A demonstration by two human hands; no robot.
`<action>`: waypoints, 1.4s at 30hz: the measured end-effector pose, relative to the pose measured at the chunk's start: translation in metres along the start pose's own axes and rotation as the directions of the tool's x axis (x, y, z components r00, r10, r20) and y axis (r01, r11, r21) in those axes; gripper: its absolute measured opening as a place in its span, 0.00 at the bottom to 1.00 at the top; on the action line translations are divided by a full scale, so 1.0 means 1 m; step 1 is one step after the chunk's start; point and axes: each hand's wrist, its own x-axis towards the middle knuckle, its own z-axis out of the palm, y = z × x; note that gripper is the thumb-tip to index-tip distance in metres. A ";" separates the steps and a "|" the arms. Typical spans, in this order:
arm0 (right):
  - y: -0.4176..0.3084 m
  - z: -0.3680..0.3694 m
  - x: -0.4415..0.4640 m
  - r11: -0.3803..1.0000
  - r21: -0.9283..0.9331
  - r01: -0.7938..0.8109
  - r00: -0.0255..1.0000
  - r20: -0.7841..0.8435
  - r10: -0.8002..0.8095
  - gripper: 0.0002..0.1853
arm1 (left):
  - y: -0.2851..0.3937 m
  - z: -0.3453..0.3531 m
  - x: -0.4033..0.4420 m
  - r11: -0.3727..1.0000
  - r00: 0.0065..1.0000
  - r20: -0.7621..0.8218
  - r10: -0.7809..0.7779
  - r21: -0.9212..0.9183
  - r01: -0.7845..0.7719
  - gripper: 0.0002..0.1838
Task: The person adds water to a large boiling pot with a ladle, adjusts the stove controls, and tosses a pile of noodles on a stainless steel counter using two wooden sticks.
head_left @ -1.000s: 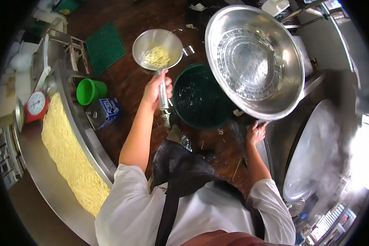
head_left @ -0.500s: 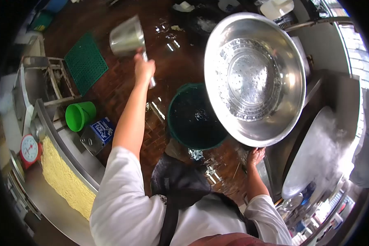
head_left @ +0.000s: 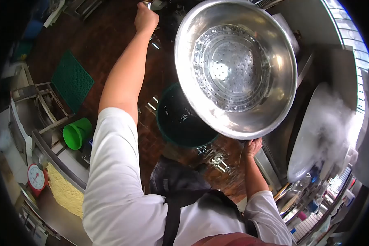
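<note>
My left hand (head_left: 146, 18) is stretched far forward at the top edge, its fingers closed around a metal dipper's handle (head_left: 148, 5). The dipper's cup is out of frame. My right hand (head_left: 253, 147) grips the lower rim of a large steel colander (head_left: 238, 125), tilted so its perforated inside faces me. Wet shine shows on its bottom. Partly behind the colander, a dark green tub (head_left: 168, 131) stands on the floor, its inside dark with a few glints.
Steam rises from a wide pan with a pale surface (head_left: 305, 143) at the right. On the left are a steel counter with yellow noodles (head_left: 63, 190), a red scale (head_left: 37, 179), a green bucket (head_left: 76, 134) and a green mat (head_left: 72, 80). The brick floor (head_left: 229, 180) is wet.
My left hand has gone up and forward, taking the dipper's cup out of view. The colander appears slightly higher and further left, still in my right hand. The whole view has shifted somewhat.
</note>
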 end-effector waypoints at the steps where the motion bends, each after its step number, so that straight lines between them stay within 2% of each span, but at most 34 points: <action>1: 0.003 0.002 -0.002 1.000 0.000 0.011 1.000 -0.016 -0.011 0.36 | 0.006 -0.010 -0.016 0.998 1.000 -0.011 -0.028 -0.048 0.028 0.19; 2: 0.006 0.005 -0.001 1.000 0.002 0.024 0.999 -0.034 -0.024 0.36 | 0.005 -0.021 -0.035 0.924 0.987 0.116 -0.114 -0.352 0.149 0.21; 3: 0.006 0.008 0.002 0.999 0.005 0.039 0.998 -0.055 -0.039 0.36 | 0.002 -0.029 -0.054 0.746 0.954 0.258 -0.152 -0.604 0.282 0.23; 4: 0.007 0.010 0.003 0.998 0.008 0.057 0.995 -0.080 -0.056 0.36 | -0.011 -0.029 -0.083 0.531 0.942 0.299 -0.153 -0.779 0.334 0.23; 5: 0.008 0.010 0.002 0.997 0.005 0.075 0.992 -0.098 -0.074 0.36 | -0.024 -0.039 -0.117 0.448 0.911 0.381 -0.158 -0.795 0.410 0.18; 6: 0.011 0.011 0.000 0.996 -0.002 0.091 0.990 -0.111 -0.090 0.36 | -0.026 -0.061 -0.158 0.404 0.864 0.447 -0.230 -0.764 0.503 0.15; 7: -0.001 0.004 -0.004 0.997 -0.010 0.072 0.990 -0.120 -0.073 0.35 | -0.036 -0.074 -0.200 0.382 0.829 0.509 -0.232 -0.736 0.559 0.15; 8: 0.021 0.022 0.003 0.996 -0.055 0.072 0.990 -0.116 -0.078 0.34 | -0.048 -0.082 -0.245 0.358 0.784 0.575 -0.234 -0.698 0.620 0.15; 9: 0.027 0.025 0.003 0.985 -0.071 0.155 0.974 -0.157 -0.164 0.32 | -0.057 -0.093 -0.293 0.336 0.730 0.634 -0.255 -0.650 0.682 0.14; 10: 0.019 0.019 0.005 0.990 0.024 0.142 0.977 -0.166 -0.136 0.29 | -0.061 -0.100 -0.334 0.309 0.674 0.689 -0.265 -0.602 0.737 0.14; 11: 0.024 0.020 0.007 0.974 0.063 0.215 0.966 -0.162 -0.203 0.28 | -0.060 -0.108 -0.373 0.283 0.622 0.735 -0.270 -0.557 0.781 0.14; 12: 0.019 0.018 0.006 0.979 0.084 0.184 0.969 -0.185 -0.166 0.27 | -0.059 -0.113 -0.408 0.255 0.563 0.780 -0.273 -0.506 0.824 0.14; 14: 0.038 0.039 0.007 0.988 -0.094 0.124 0.965 -0.219 -0.142 0.27 | -0.066 -0.108 -0.459 0.408 0.403 0.865 -0.300 -0.266 0.873 0.16; 15: 0.034 0.036 0.007 0.992 -0.070 0.106 0.972 -0.205 -0.118 0.27 | -0.073 -0.097 -0.473 0.551 0.339 0.895 -0.290 -0.134 0.824 0.21; 18: 0.019 0.026 0.007 0.997 -0.048 0.061 0.986 -0.154 -0.068 0.27 | -0.075 -0.045 -0.493 0.790 0.338 0.856 -0.392 0.124 0.600 0.24; 19: 0.022 0.026 0.007 0.994 -0.056 0.095 0.977 -0.186 -0.104 0.24 | -0.100 -0.006 -0.519 0.913 0.501 0.805 -0.319 0.119 0.390 0.26; 20: 0.017 0.023 0.011 0.976 0.013 0.218 0.931 -0.303 -0.204 0.17 | -0.095 0.010 -0.516 0.871 0.422 0.810 -0.407 0.205 0.447 0.25; 21: 0.026 0.031 0.011 0.969 -0.008 0.247 0.914 -0.329 -0.236 0.14 | -0.105 0.027 -0.517 0.902 0.467 0.790 -0.398 0.244 0.356 0.22; 22: 0.019 0.024 0.009 0.998 0.050 0.045 0.987 -0.155 -0.037 0.16 | -0.115 0.046 -0.519 0.920 0.511 0.767 -0.387 0.290 0.262 0.19; 23: 0.024 0.030 0.008 0.996 -0.011 0.085 0.977 -0.196 -0.086 0.21 | -0.125 0.065 -0.521 0.925 0.553 0.743 -0.376 0.341 0.171 0.16; 24: 0.014 0.021 0.005 1.000 0.007 0.007 0.994 -0.106 -0.006 0.28 | -0.133 0.079 -0.516 0.926 0.545 0.754 -0.368 0.353 0.136 0.16; 25: 0.014 0.020 0.005 0.998 -0.017 0.063 0.988 -0.143 -0.065 0.31 | -0.142 0.092 -0.511 0.926 0.536 0.764 -0.360 0.365 0.101 0.15; 26: 0.014 0.021 0.004 0.991 -0.038 0.124 0.978 -0.165 -0.129 0.33 | -0.179 0.124 -0.523 0.932 0.602 0.757 -0.254 0.357 -0.056 0.17; 29: 0.007 0.019 0.003 0.993 0.008 0.121 0.969 -0.216 -0.116 0.35 | -0.190 0.160 -0.510 0.908 0.556 0.798 -0.230 0.382 -0.173 0.20; 34: 0.005 0.015 0.003 0.982 0.031 0.184 0.953 -0.252 -0.171 0.36 | -0.203 0.215 -0.509 0.899 0.477 0.870 -0.123 0.301 -0.317 0.23; 38: 0.001 0.010 0.002 0.984 0.038 0.173 0.959 -0.234 -0.160 0.37 | -0.232 0.229 -0.520 0.903 0.407 0.912 0.053 0.129 -0.409 0.26; 40: -0.002 0.008 0.002 0.987 0.060 0.151 0.967 -0.217 -0.135 0.39 | -0.247 0.226 -0.521 0.874 0.373 0.877 0.303 -0.100 -0.476 0.28; 42: -0.002 0.007 0.000 0.989 0.056 0.137 0.972 -0.199 -0.123 0.41 | -0.260 0.215 -0.521 0.759 0.331 0.743 0.581 -0.349 -0.550 0.30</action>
